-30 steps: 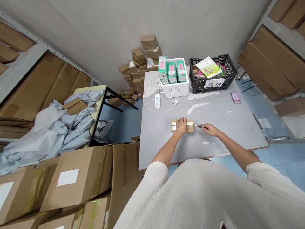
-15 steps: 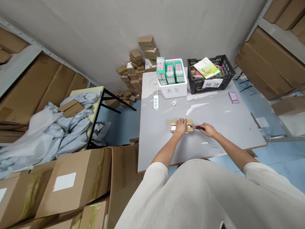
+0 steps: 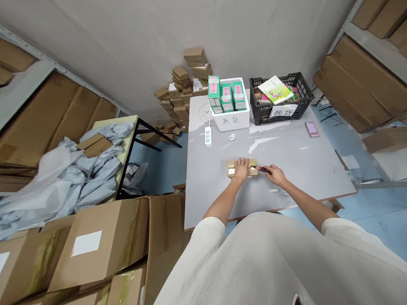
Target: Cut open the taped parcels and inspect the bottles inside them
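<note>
A small cardboard box (image 3: 231,164) with tape on it lies on the grey table. My left hand (image 3: 241,168) lies across its middle, fingers bent over the top towards the far edge, holding it down. My right hand (image 3: 276,174) is closed round a red and black utility knife (image 3: 264,170) at the right end of the box. The knife's tip points left and meets the box near its taped seam; the exact contact is too small to make out.
Farther back stand a white foam box (image 3: 233,123) with green-and-pink cartons and a black crate (image 3: 267,117) with books. A power strip (image 3: 208,136), a small round item (image 3: 232,137) and a purple pack (image 3: 312,129) lie on the table (image 3: 210,186). Large cartons (image 3: 85,241) fill the left.
My right hand and the utility knife have moved slightly left and up, closer to the box. My left hand and the box stay about where they were.
</note>
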Available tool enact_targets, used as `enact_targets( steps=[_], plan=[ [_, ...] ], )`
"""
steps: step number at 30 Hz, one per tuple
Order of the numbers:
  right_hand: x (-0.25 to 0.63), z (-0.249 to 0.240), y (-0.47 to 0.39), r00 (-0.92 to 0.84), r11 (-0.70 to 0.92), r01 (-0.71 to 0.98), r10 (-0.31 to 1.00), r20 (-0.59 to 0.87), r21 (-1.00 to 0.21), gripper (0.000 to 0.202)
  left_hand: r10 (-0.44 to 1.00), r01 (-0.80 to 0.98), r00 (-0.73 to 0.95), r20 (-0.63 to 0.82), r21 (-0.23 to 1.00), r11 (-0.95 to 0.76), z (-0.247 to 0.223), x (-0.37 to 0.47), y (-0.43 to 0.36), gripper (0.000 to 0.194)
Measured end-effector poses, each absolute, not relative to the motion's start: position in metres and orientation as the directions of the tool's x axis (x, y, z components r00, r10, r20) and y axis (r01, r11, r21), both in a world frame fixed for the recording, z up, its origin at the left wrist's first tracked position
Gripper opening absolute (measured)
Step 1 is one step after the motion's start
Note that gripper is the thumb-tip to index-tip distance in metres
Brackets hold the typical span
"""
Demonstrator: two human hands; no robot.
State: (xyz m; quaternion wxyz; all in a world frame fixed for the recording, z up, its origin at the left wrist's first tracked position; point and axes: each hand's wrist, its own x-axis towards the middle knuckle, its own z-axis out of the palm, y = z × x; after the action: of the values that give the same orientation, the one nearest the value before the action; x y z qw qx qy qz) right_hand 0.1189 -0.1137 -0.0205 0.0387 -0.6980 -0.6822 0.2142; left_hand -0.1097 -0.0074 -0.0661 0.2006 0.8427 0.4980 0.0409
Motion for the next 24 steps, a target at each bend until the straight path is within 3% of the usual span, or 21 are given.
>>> enact_targets(
  steps=[13, 18, 21, 24],
  plan=[
    [0.152, -0.030, -0.094, 0.057, -0.116, 0.893, 0.988, -0.145, -0.434, 0.046, 0.856, 0.818, 0.497, -0.143, 0.407, -0.407, -0.062, -0.112, -0.008, 0.053],
    [0.154, -0.046, -0.086, 0.281, -0.359, 0.795, 0.932, -0.228, -0.489, 0.039, 0.893, 0.862, 0.408, -0.191, 0.404, -0.307, -0.055, -0.105, -0.009, 0.055],
    [0.163, -0.062, -0.089, 0.347, -0.452, 0.766, 0.889, -0.298, -0.456, 0.039, 0.912, 0.874, 0.344, -0.223, 0.431, -0.224, -0.054, -0.105, -0.011, 0.061],
    [0.171, -0.078, -0.092, 0.374, -0.494, 0.766, 0.863, -0.340, -0.411, 0.041, 0.910, 0.842, 0.378, -0.172, 0.473, -0.261, -0.053, -0.115, -0.016, 0.061]
  ],
)
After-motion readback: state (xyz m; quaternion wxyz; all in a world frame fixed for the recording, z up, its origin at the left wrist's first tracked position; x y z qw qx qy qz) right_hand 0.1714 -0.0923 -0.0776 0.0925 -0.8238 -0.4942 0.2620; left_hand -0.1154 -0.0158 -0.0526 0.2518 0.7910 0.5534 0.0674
